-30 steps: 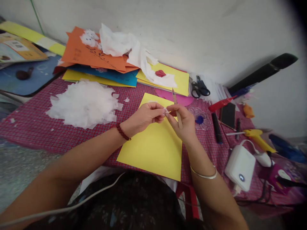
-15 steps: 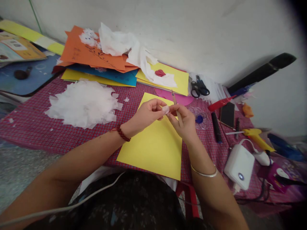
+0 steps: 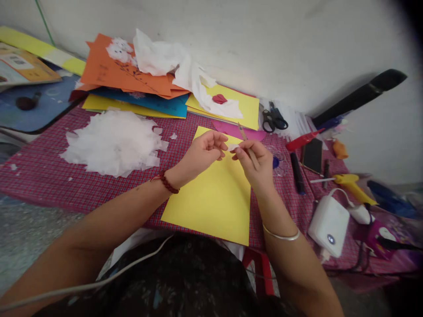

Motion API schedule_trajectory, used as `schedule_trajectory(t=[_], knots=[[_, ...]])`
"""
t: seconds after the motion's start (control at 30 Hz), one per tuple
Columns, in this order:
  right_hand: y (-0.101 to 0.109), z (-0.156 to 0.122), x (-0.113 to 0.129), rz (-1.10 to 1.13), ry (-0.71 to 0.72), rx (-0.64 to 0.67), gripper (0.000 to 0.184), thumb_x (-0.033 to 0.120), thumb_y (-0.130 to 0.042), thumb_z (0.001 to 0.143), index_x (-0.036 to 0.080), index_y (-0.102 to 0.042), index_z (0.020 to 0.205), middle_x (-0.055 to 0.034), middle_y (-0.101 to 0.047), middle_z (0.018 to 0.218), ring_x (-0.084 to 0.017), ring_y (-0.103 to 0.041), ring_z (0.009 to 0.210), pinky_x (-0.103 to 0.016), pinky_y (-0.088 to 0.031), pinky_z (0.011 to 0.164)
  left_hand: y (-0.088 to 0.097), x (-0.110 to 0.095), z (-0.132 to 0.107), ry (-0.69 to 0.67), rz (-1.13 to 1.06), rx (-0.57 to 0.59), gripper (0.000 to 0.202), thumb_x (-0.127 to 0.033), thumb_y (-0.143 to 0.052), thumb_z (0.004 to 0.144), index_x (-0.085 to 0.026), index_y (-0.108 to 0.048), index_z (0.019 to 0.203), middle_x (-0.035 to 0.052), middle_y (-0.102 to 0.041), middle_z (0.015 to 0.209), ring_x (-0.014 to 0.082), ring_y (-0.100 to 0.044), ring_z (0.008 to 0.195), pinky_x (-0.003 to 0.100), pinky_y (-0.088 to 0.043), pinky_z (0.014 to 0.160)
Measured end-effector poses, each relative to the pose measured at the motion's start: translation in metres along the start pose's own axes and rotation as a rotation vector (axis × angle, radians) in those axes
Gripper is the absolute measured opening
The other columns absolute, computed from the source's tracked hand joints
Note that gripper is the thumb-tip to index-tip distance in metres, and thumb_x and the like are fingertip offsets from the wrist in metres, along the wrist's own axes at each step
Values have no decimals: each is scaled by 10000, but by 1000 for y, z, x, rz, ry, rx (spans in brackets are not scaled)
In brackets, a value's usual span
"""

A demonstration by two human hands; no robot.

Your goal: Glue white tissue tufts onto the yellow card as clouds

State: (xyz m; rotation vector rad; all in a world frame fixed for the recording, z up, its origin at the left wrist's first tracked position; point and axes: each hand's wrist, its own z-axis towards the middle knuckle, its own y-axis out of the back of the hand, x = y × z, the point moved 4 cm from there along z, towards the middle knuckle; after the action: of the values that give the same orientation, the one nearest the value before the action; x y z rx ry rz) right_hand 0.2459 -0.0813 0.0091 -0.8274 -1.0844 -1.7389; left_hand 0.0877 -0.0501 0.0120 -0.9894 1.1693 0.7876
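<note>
Checked bench (image 3: 42, 178) | above yellow sheet (image 3: 208, 207): your left hand (image 3: 205, 150) loosely open, empty; right hand (image 3: 257, 165) pinches tissue scrap (image 3: 233, 147), pencil-like stick (image 3: 243, 132) | grip tissue lightly

Dark clothing (image 3: 190, 281), reddish bracelet (image 3: 169, 183), silver bangle (image 3: 287, 238)

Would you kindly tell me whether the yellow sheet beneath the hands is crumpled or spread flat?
Spread flat: the yellow sheet lies on the checked cloth, its visible edges straight and its surface smooth.
</note>
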Motion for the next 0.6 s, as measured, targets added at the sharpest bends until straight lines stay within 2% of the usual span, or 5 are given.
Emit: schedule_trajectory(t=[0.13,0.23,0.37,0.5,0.6], knots=[[0,1,-2,150,-62,-13,222,423,-687,832,226,-593,874,12,-710,786,-124,-660,643,-277,-548,636,1,6,1,-12,37,9,258,-9,-547,703,-149,-576,919,-11,-615,809,76,-575,687,221,-456,643],[0,1,-3,173,-75,7,238,438,-693,829,228,-595,881,12,-715,786,-126,-668,646,-277,-556,638,-2,7,0,4,66,47,176,-102,-628,738,-146,-591,905,-28,-580,741,70,-533,641,216,-420,604],[-1,0,-5,175,-54,53,201,417,-689,842,233,-613,869,25,-703,758,-119,-664,635,-269,-546,632,-4,1,-2,-21,90,80,118,-221,-683,755,-136,-619,806,-10,-605,751,66,-506,633,217,-396,596],[-3,0,-5,160,-71,85,215,432,-683,842,229,-619,875,16,-708,783,-125,-670,652,-281,-559,641,-1,-3,-1,-43,135,27,140,-273,-682,773,-141,-636,764,-7,-604,706,71,-482,610,220,-380,581],[-4,-1,-4,165,-82,89,221,433,-687,838,226,-619,876,14,-708,776,-125,-670,652,-280,-561,642,1,-5,-1,-77,183,-13,120,-250,-665,780,-146,-629,732,-14,-585,666,74,-473,599,220,-373,576]])
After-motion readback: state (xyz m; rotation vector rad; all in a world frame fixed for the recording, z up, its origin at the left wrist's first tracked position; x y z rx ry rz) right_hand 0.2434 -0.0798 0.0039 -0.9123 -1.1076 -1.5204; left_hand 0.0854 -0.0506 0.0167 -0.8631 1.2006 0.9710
